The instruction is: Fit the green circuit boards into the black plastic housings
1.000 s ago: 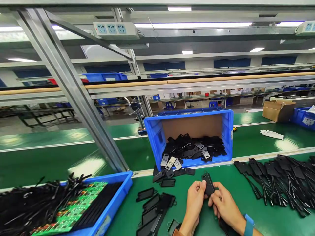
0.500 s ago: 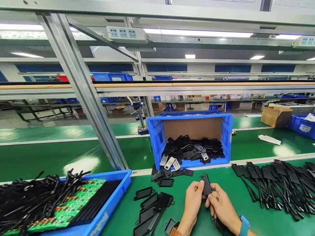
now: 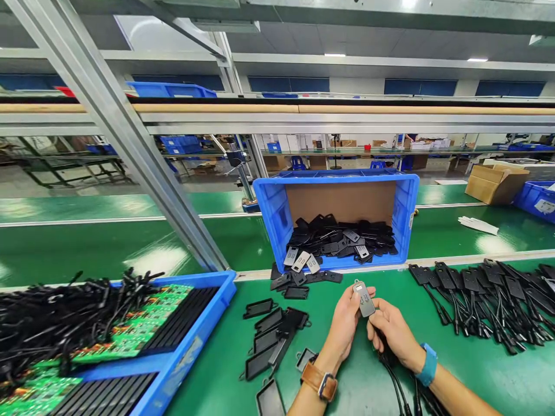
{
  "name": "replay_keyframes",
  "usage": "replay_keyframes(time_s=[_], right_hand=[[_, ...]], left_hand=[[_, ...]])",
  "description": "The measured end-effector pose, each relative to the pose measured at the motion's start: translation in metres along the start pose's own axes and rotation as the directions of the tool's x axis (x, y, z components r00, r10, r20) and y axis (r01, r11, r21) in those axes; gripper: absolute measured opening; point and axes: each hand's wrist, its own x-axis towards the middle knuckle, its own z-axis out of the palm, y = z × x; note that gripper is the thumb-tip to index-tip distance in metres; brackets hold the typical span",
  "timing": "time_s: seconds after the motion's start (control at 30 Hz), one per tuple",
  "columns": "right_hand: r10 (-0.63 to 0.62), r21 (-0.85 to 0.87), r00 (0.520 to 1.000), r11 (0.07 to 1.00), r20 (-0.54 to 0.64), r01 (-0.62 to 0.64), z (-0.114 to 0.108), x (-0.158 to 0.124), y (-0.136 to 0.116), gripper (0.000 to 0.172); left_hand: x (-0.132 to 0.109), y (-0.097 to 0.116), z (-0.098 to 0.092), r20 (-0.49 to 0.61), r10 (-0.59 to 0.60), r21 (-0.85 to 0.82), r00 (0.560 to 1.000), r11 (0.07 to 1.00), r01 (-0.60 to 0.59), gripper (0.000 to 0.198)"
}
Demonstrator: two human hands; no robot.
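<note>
My left hand point(image 3: 346, 316) grips a small dark plastic casing point(image 3: 364, 298) with slots in its face and a loop at its upper end. My right hand point(image 3: 392, 330) is closed at the casing's lower end, its fingers pinched there. Black cables point(image 3: 395, 382) run down from under my right hand toward the bottom edge; where they join the casing is hidden by the fingers. To the left of my left hand lie several open black casing halves point(image 3: 264, 341) on the green bench point(image 3: 338, 398).
Ahead, a blue bin point(image 3: 273, 216) lies on its side, holding black covers point(image 3: 342, 240). On the left, a blue tray point(image 3: 191, 352) carries green circuit boards point(image 3: 147, 318) and black cables. Cabled black casings point(image 3: 485, 294) lie right. A slanted metal post point(image 3: 130, 150) stands left.
The view has tipped downward, so things sit higher in the picture. The casing has turned in my hands, its slotted face now catching the light.
</note>
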Motion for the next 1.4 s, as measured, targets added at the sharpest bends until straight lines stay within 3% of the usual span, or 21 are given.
replay_keyframes(time_s=[0.1, 0.2, 0.33, 0.4, 0.5, 0.73, 1.17, 1.4], right_hand=[[0.042, 0.041, 0.998, 0.998, 0.045, -0.044, -0.001, 0.000, -0.001, 0.029], [0.023, -0.050, 0.999, 0.998, -0.030, -0.024, 0.000, -0.001, -0.004, 0.030], [-0.254, -0.397, 0.948, 0.903, -0.193, 0.162, 0.002, -0.005, -0.010, 0.029], [-0.381, -0.560, 0.909, 0.796, -0.170, 0.229, 0.003, -0.008, -0.013, 0.026], [-0.463, -0.675, 0.877, 0.689, -0.129, 0.264, 0.003, -0.010, -0.014, 0.020], [-0.426, -0.601, 0.892, 0.755, -0.149, 0.261, -0.002, -0.007, -0.023, 0.023], [-0.298, -0.485, 0.950, 0.847, -0.092, 0.219, -0.014, -0.003, -0.036, 0.019], [-0.370, -0.627, 0.917, 0.752, -0.147, 0.203, -0.010, -0.004, -0.029, 0.017]], left_hand=[[-0.003, 0.004, 0.002, 0.141, -0.049, -0.180, 0.989, 0.981, 0.074, 0.043], [-0.002, 0.004, 0.002, 0.136, -0.035, -0.275, 0.990, 0.959, 0.072, 0.041], [0.000, -0.002, 0.001, 0.050, 0.006, -0.346, 0.999, 0.938, 0.012, 0.037], [0.000, -0.005, 0.002, 0.045, 0.010, -0.353, 0.999, 0.936, 0.006, 0.037], [-0.003, -0.008, 0.005, 0.064, -0.001, -0.324, 0.998, 0.946, 0.022, 0.038], [-0.004, -0.002, 0.006, 0.153, 0.041, -0.179, 0.987, 0.984, -0.013, 0.049], [0.003, 0.003, 0.000, 0.131, 0.020, -0.043, 0.991, 0.999, -0.014, 0.051], [-0.001, 0.002, 0.006, 0.102, 0.042, 0.017, 0.994, 0.999, -0.044, 0.056]])
